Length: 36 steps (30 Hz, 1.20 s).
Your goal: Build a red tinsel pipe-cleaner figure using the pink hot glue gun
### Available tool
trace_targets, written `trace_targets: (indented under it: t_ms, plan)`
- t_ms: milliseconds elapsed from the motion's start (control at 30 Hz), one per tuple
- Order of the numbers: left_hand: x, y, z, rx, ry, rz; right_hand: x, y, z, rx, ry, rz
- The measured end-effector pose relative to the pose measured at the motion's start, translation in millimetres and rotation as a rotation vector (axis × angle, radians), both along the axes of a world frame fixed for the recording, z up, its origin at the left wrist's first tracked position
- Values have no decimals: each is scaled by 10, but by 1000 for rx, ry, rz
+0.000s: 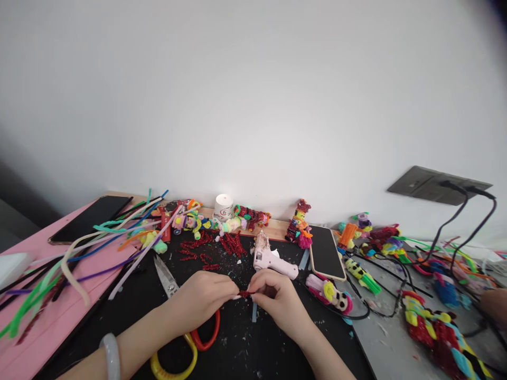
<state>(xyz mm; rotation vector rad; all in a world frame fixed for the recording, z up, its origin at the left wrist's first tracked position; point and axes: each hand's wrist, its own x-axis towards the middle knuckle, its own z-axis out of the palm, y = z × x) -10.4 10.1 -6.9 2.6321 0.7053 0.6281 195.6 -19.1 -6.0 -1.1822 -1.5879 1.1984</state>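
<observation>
Between my two hands is a short dark red tinsel pipe cleaner (246, 293). My left hand (206, 296) pinches its left end, where a small whitish bit also shows at the fingertips. The other end is gripped by thumb and forefinger of my right hand (277, 301). Scissors (168, 279) with red and yellow handles lie partly beneath my left forearm. Just beyond my right hand rests a pale pink glue gun (271, 259), its nozzle toward the wall. Cut red tinsel pieces (232, 244) are scattered past my fingers on the black mat (237, 348).
Loose pipe cleaners (99, 243) and a dark phone (91, 217) lie at left. A paper cup (224, 206) stands by the wall. Pipe cleaner figures (300, 224), a phone (327, 252) and black cables (400, 295) spread rightward. Another person's hand (494, 306) shows at the right edge.
</observation>
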Motion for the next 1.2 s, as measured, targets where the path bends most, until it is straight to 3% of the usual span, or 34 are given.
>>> trace_targets:
  t_ms: [467, 1200]
  plan:
    - [-16, 8, -52, -82, -52, 85, -8, -4, -13, -52, -55, -61]
    - [-7, 22, -47, -92, -50, 92, -1, -6, -24, -78, -53, -86]
